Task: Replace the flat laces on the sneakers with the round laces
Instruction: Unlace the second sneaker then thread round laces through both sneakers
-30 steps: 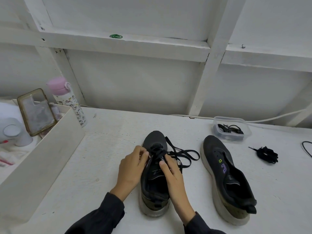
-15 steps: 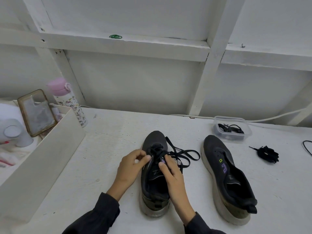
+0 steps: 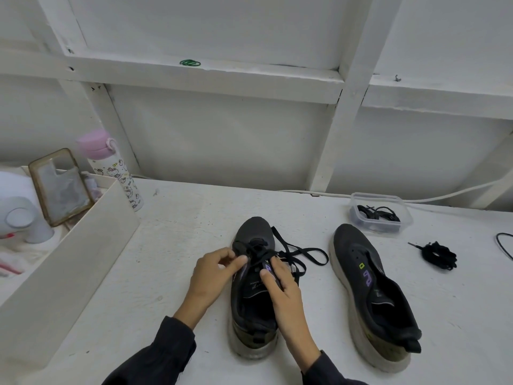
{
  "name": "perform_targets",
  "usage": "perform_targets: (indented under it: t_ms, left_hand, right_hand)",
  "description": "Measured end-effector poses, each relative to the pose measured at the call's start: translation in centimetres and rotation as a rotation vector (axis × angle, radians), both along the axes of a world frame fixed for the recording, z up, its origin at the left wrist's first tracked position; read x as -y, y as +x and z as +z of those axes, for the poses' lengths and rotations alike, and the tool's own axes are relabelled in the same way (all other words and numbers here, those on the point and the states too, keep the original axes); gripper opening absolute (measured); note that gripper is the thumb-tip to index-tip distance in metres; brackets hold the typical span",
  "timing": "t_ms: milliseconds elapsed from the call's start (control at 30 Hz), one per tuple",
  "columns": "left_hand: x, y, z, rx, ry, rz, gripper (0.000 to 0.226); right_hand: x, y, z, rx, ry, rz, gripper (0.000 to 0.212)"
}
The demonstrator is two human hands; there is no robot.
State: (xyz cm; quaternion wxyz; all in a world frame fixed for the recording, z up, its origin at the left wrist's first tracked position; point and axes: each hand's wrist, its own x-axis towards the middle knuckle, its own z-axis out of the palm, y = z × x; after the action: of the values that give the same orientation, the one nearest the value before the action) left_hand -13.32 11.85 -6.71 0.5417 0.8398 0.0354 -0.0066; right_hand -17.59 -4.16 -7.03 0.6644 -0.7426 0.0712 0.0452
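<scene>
White tabletop (image 3: 177, 245), hands (image 3: 212, 276) (image 3: 284, 287) pinching flat lace (image 3: 308, 252), insole script (image 3: 254, 286) illegible

A white panelled wall (image 3: 222, 143) fills the far side, framed by white painted beams: a horizontal ledge (image 3: 263, 79) crossed by a slanted upright post (image 3: 342, 120). Small green rings (image 3: 190, 63), perhaps rubber bands, lie on the ledge. Below is a white, rough-surfaced table (image 3: 172, 245). A white cable (image 3: 444, 198) runs along its far right edge. An open white box (image 3: 69, 259) stands at the left. The light is soft and even.
</scene>
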Motion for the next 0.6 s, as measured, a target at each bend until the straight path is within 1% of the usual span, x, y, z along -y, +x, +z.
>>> perform_targets:
  t_ms: [100, 167, 200, 267, 333, 400, 433, 500, 533, 600]
  left_hand:
    - [-0.7, 0.9, 0.8, 0.073, -0.107, 0.174, 0.023]
    - [-0.9, 0.9, 1.3, 0.081, -0.164, 0.268, 0.019]
    - [-0.9, 0.8, 1.5, 0.065, -0.164, 0.265, 0.02]
    - [-0.6, 0.1, 1.6, -0.011, -0.15, 0.163, 0.027]
    - [-0.1, -0.7, 1.4, -0.076, -0.132, 0.015, 0.033]
    - [0.3, -1.0, 1.0, -0.056, -0.099, -0.07, 0.027]
    - [0.3, -1.0, 0.9, -0.034, -0.079, -0.066, 0.022]
    - [0.0, -0.5, 1.2, 0.004, -0.073, 0.028, 0.021]
    - [-0.3, -0.2, 1.5, 0.014, -0.113, 0.115, 0.022]
    - [-0.8, 0.3, 2.3, 0.035, -0.26, 0.298, 0.021]
  right_hand:
    - [0.2, 0.0, -0.1, 0.001, -0.004, 0.006, 0.049]
    - [-0.1, -0.1, 0.1, 0.022, -0.019, -0.006, 0.061]
    - [-0.2, -0.2, 0.2, 0.026, -0.017, -0.019, 0.069]
    - [-0.3, -0.1, 0.0, 0.036, 0.0, -0.046, 0.076]
    - [-0.4, 0.0, -0.1, 0.043, 0.005, -0.042, 0.073]
    - [-0.4, -0.1, 0.0, 0.048, -0.01, -0.028, 0.068]
    - [-0.3, -0.1, 0.1, 0.043, -0.015, -0.02, 0.066]
    - [-0.2, -0.1, 0.1, 0.032, -0.005, -0.016, 0.056]
    - [-0.1, -0.1, 0.1, 0.023, 0.005, -0.017, 0.051]
    - [0.0, -0.1, 0.1, 0.022, 0.007, -0.016, 0.05]
